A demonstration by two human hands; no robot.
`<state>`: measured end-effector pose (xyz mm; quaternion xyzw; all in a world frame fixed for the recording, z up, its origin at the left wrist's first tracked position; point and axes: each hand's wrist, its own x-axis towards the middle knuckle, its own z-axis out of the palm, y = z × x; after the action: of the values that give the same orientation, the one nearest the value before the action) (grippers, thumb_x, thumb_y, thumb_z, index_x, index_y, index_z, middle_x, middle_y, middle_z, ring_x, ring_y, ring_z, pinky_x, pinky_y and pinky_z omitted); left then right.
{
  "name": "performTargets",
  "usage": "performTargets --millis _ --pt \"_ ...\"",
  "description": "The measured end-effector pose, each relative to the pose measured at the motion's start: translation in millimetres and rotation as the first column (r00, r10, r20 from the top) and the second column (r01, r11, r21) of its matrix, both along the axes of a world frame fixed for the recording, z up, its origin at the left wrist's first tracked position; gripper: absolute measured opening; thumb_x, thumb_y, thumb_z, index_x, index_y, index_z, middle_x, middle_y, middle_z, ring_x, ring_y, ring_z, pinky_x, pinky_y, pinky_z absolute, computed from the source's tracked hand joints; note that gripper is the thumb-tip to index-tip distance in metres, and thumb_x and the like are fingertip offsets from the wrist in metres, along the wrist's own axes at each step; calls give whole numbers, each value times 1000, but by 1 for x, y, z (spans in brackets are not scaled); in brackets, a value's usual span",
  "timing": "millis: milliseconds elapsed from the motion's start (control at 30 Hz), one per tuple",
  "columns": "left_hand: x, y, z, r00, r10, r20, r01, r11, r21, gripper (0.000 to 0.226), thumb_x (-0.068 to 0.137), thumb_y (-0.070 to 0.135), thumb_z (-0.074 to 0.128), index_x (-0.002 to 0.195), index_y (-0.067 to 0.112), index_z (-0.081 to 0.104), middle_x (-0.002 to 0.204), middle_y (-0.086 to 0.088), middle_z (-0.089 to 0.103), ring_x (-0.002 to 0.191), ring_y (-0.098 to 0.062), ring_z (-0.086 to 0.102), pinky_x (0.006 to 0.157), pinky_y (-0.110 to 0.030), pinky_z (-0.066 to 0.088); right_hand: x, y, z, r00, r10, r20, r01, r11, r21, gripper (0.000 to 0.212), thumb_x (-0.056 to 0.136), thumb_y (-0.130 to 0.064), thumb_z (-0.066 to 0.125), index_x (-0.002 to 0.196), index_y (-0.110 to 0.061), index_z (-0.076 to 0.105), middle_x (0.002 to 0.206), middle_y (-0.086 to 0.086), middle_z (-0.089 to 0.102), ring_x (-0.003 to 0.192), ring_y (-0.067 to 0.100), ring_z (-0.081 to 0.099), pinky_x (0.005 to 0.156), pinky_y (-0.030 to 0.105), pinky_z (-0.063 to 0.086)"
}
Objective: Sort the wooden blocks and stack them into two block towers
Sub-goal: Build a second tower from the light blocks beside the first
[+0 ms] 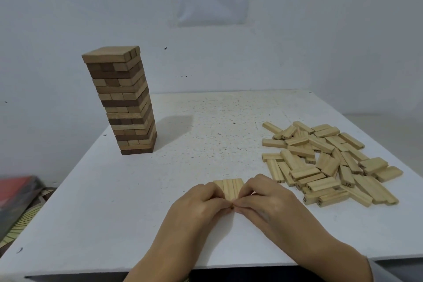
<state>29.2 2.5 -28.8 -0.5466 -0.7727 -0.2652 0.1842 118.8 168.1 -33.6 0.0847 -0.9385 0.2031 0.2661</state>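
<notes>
Left hand (pixel 201 201) and right hand (pixel 263 199) pinched the near end of the base row (pixel 230 186), curled fingertips almost meeting. Squaring its three blocks flush probably mattered most. A loose pile (pixel 329 162) lay right of that row; the finished tower (pixel 123 103) stood far left.

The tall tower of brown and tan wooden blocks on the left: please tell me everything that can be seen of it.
The tall tower of brown and tan wooden blocks stands near the far left edge of the white table. Layers of side-by-side blocks cross in alternate directions, dark and light wood mixed; the top layer is light. Its shadow falls to the right. Only the table touches it.
</notes>
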Motion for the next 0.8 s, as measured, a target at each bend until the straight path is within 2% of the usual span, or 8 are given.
performTargets --millis 100,233,367,533,667,800 --pt "-10 -2 2 1000 -26 -12 25 998 -57 26 81 27 47 82 24 73 79 12 60 71 -1 52 52 -20 46 -8 3 1 999 37 10 -37 999 2 29 90 -29 51 78 -17 74 82 -12 53 75 1 52 61 18 46" --pt "-36 -1 5 998 -62 -11 60 994 -93 26 83 27 49 85 23 74 80 11 62 73 -1 51 60 -15 42 -34 7 2 999 47 5 -47 999 -6 12 81 -23 66 75 -19 76 77 -12 56 73 2 51 60 19 44" --pt "-71 5 6 996 -94 14 95 990 -107 29 85 29 50 89 19 77 84 8 66 79 -3 53 67 -14 42 -66 11 6 998 36 51 -36 999 -3 13 79 -21 66 75 -19 77 73 -10 59 74 3 51 58 21 47" --pt "-110 16 5 992 -85 91 93 992 -90 29 86 31 52 91 17 77 89 5 68 85 -4 56 73 -12 43 -104 19 13 997 21 71 -17 998 -67 7 82 -9 73 82 -11 79 77 1 65 77 16 58 67 27 47" --pt "-133 26 5 987 -92 132 99 994 -48 33 88 34 51 90 14 77 90 4 68 87 -4 56 72 -19 46 -126 22 11 998 -21 64 25 998 -57 8 86 -10 70 87 -9 78 81 4 65 81 17 55 70 30 45" --pt "-142 36 3 985 -84 151 82 996 21 33 85 35 53 87 13 77 86 4 68 81 -5 58 68 -22 47 -137 27 12 993 -61 102 66 997 -47 14 92 -14 64 95 -8 77 89 6 64 89 19 55 76 32 44"
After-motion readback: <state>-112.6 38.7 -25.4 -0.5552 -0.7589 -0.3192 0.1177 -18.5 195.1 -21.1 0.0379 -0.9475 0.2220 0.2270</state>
